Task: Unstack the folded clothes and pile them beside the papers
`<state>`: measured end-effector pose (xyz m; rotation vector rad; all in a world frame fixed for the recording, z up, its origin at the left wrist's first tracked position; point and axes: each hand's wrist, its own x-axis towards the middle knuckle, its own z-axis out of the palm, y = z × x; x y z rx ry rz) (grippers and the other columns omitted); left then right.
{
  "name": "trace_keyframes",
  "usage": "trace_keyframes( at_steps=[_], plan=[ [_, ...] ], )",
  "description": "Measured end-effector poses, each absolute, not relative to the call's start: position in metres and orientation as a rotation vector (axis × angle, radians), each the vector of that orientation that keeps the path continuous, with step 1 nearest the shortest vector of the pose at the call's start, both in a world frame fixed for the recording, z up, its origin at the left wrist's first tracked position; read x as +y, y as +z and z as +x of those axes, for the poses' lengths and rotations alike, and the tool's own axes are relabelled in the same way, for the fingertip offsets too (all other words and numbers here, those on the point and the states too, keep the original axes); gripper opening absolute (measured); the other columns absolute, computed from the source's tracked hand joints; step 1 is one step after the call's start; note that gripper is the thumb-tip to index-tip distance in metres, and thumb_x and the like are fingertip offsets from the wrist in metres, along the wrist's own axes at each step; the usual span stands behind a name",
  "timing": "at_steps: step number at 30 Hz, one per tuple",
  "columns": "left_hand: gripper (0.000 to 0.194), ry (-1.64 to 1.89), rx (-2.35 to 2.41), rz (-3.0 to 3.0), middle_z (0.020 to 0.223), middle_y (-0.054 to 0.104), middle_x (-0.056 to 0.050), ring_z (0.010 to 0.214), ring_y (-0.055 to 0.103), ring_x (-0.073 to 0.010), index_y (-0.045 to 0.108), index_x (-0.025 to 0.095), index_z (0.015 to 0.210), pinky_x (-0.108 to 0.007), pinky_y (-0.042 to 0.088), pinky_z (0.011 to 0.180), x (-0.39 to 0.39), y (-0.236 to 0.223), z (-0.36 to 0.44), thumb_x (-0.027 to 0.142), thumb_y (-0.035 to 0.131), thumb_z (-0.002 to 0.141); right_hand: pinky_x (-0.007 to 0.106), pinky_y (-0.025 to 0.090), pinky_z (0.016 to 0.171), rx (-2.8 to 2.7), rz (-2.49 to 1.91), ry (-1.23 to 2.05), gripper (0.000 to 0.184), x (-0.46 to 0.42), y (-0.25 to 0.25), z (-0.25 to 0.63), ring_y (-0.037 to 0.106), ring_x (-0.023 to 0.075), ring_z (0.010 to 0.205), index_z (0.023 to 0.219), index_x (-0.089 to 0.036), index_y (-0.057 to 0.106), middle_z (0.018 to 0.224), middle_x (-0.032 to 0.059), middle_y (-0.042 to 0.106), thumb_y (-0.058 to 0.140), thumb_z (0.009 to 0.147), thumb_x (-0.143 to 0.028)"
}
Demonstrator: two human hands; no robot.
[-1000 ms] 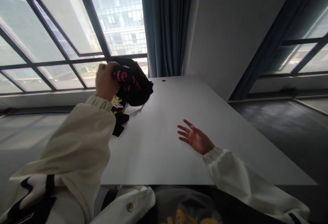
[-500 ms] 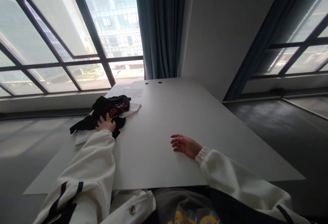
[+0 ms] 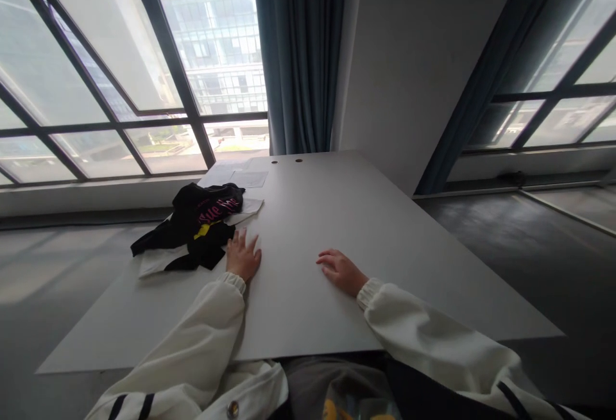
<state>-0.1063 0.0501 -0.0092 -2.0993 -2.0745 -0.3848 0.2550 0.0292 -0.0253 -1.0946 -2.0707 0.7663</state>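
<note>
A rumpled black garment (image 3: 185, 221) with pink lettering and a yellow patch lies on the left side of the white table (image 3: 308, 215). White cloth or paper (image 3: 161, 261) sticks out from under it. My left hand (image 3: 244, 256) is just right of the garment's near edge, fingers spread, holding nothing; whether a fingertip touches the black fabric I cannot tell. Over the middle of the table is my right hand (image 3: 342, 272), palm down, its fingers stretched toward the left and nothing in them.
Sheets of paper (image 3: 249, 179) lie at the table's far left corner. Two round holes pierce the far edge. Beyond stand a blue curtain (image 3: 303, 54), a grey wall (image 3: 409, 54) and large windows (image 3: 231, 42).
My left hand has come off the black garment and moved right, onto the table beside it. The yellow patch is now uncovered. My right hand has turned more palm down, shifting slightly left.
</note>
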Motion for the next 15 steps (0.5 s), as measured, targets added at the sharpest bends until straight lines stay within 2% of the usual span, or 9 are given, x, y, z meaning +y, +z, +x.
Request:
trace_keyframes(
  at_steps=[1,3,6,11,15],
  plan=[
    [0.056,-0.326,-2.061,-2.212,0.17,0.037,-0.013,0.159,0.028,-0.0375,0.055,0.026,0.155,-0.059,0.022,0.128,0.048,-0.012,-0.092,0.04,0.046,0.102,0.052,0.04,0.12,-2.171,-1.122,0.626,0.03,0.034,-0.026,0.256,0.059,0.03,0.13,0.112,-0.019,0.079,0.134,0.0154,0.069,0.063,0.087,-0.023],
    [0.057,-0.228,-2.086,-2.348,0.17,0.039,-0.012,0.157,0.032,-0.0379,0.052,0.029,0.157,-0.06,0.024,0.126,0.045,-0.016,-0.067,0.045,0.042,0.104,0.053,0.037,0.122,-2.313,-1.187,0.432,0.038,0.045,-0.026,0.257,0.056,0.0311,0.136,0.123,-0.018,0.077,0.142,0.0173,0.065,0.061,0.089,-0.021],
    [0.061,-0.173,-2.039,-2.482,0.173,0.032,-0.011,0.159,0.027,-0.0388,0.044,0.032,0.162,-0.065,0.02,0.126,0.045,-0.017,-0.034,0.052,0.04,0.105,0.052,0.034,0.124,-2.431,-1.26,0.257,0.046,0.061,-0.026,0.256,0.053,0.0312,0.141,0.138,-0.017,0.071,0.151,0.0182,0.06,0.058,0.095,-0.025],
    [0.063,-0.153,-2.006,-2.557,0.175,0.028,-0.011,0.161,0.023,-0.038,0.04,0.031,0.164,-0.065,0.016,0.127,0.047,-0.013,-0.002,0.052,0.038,0.105,0.051,0.03,0.126,-2.492,-1.37,0.169,0.052,0.076,-0.03,0.247,0.045,0.0301,0.149,0.151,-0.019,0.061,0.161,0.0166,0.051,0.051,0.1,-0.029],
    [0.061,-0.202,-1.986,-2.59,0.174,0.03,-0.01,0.161,0.025,-0.0358,0.043,0.031,0.162,-0.061,0.018,0.128,0.044,-0.014,0.0,0.049,0.04,0.104,0.053,0.025,0.128,-2.541,-1.432,0.186,0.056,0.071,-0.033,0.245,0.037,0.032,0.156,0.158,-0.022,0.053,0.168,0.0149,0.04,0.048,0.103,-0.032]
  ],
)
